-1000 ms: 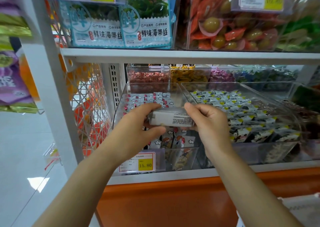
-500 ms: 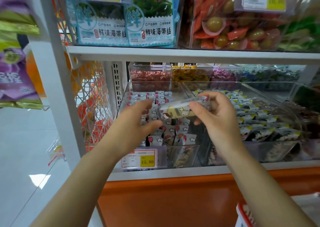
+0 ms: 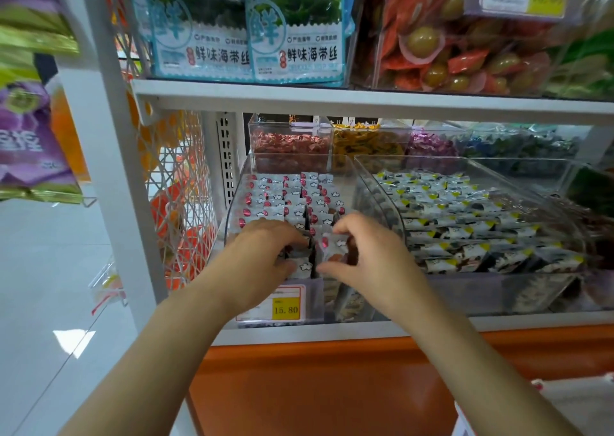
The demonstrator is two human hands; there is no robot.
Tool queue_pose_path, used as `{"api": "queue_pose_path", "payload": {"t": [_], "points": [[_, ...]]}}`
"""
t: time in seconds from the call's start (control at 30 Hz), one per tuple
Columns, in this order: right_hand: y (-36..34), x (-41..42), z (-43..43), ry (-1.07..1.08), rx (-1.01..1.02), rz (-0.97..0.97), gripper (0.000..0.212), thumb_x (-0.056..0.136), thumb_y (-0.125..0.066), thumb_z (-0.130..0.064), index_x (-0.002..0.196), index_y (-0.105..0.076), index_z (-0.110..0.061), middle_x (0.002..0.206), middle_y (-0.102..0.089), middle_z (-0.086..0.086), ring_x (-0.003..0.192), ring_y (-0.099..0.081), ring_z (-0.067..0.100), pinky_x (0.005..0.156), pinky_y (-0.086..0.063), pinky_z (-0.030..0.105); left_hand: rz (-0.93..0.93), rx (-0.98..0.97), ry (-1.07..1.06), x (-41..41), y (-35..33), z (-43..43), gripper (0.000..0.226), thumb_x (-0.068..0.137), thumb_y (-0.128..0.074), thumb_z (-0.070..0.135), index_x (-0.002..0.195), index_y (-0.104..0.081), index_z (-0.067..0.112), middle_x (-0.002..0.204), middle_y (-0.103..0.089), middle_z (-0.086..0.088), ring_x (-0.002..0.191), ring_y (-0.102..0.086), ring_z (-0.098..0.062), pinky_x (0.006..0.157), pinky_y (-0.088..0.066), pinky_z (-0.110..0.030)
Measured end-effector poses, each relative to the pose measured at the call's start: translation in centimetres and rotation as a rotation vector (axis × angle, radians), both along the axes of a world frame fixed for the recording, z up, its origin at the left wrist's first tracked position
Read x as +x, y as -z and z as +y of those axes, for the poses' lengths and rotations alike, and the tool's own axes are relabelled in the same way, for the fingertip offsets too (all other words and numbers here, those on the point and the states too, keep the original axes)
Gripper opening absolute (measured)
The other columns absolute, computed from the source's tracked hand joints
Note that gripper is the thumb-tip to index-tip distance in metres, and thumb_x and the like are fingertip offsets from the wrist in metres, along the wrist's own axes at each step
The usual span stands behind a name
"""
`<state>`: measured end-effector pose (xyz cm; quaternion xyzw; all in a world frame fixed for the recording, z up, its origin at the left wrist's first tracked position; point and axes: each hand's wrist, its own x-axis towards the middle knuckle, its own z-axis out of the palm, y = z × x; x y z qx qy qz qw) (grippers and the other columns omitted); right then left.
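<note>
Forearms reach up from the near edge, past the orange base panel [image 3: 315,385] and the white lip of the lower shelf [image 3: 498,324], where a yellow 15.80 price label [image 3: 285,306] is clipped to the front of a clear bin [image 3: 231,213]. Both hands are down inside the front of that bin, close together but not touching. The left hand [image 3: 262,256] has its fingers curled over and its thumb tucked under a neighbouring packet [image 3: 301,264], pinching it. Just beside it, the right hand [image 3: 372,256] holds a white snack packet [image 3: 332,251] with a red dot and a cloud mark, fingers bent over its top and thumb beneath, right at the front end of the rows. Behind the hands, the same little white packets [image 3: 285,196] stand in tidy rows running to the back of the bin. A second clear bin [image 3: 373,189] sits touching on the right, filled with black, white and yellow packets [image 3: 465,209]. Farther back are smaller tubs of red sweets [image 3: 289,143] and yellow sweets [image 3: 365,144]. Off to the left, a white wire mesh panel [image 3: 176,186] closes the shelf end. Above everything runs the upper shelf [image 3: 365,98], carrying blue seaweed pouches [image 3: 299,43].
</note>
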<state>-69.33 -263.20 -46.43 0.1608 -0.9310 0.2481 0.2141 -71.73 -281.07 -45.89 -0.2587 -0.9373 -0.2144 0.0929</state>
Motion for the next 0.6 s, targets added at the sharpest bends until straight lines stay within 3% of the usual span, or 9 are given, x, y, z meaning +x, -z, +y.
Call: {"api": "queue_pose_path", "payload": {"t": [0.1, 0.17, 0.33, 0.6], "points": [[0.1, 0.0, -0.2, 0.000, 0.154, 0.022, 0.036, 0.080, -0.067, -0.043, 0.105, -0.062, -0.018, 0.106, -0.059, -0.006, 0.099, -0.050, 0.012, 0.085, -0.039, 0.027, -0.007, 0.013, 0.004, 0.0, -0.2, -0.1, 0.036, 0.088, -0.061, 0.018, 0.123, -0.057, 0.026, 0.120, -0.056, 0.008, 0.111, -0.048, -0.012, 0.099, -0.042, -0.032], [0.0, 0.1, -0.1, -0.023, 0.243, 0.053, 0.025, 0.085, -0.061, -0.045, 0.093, -0.069, -0.023, 0.099, -0.061, -0.010, 0.102, -0.043, 0.013, 0.088, -0.033, 0.032, -0.016, 0.021, 0.013, 0.1, -0.3, -0.1, 0.038, 0.089, -0.060, 0.016, 0.126, -0.056, 0.024, 0.123, -0.056, 0.006, 0.114, -0.047, -0.013, 0.101, -0.040, -0.033], [-0.3, -0.1, 0.4, -0.032, 0.293, 0.035, 0.025, 0.091, -0.049, -0.024, 0.091, -0.074, -0.026, 0.095, -0.062, -0.013, 0.102, -0.036, 0.012, 0.087, -0.024, 0.031, -0.035, 0.046, 0.010, 0.4, -0.6, 0.0, 0.038, 0.090, -0.057, 0.014, 0.127, -0.055, 0.025, 0.123, -0.055, 0.006, 0.112, -0.048, -0.011, 0.100, -0.040, -0.028], [-0.8, -1.0, 0.7, -0.024, 0.219, 0.027, 0.027, 0.088, -0.052, -0.011, 0.093, -0.075, -0.024, 0.091, -0.065, -0.011, 0.093, -0.036, 0.010, 0.084, -0.030, 0.029, -0.050, 0.091, 0.013, 0.5, -0.9, 0.2, 0.035, 0.093, -0.052, 0.012, 0.124, -0.057, 0.026, 0.122, -0.055, 0.007, 0.108, -0.049, -0.009, 0.092, -0.038, -0.019]]}}
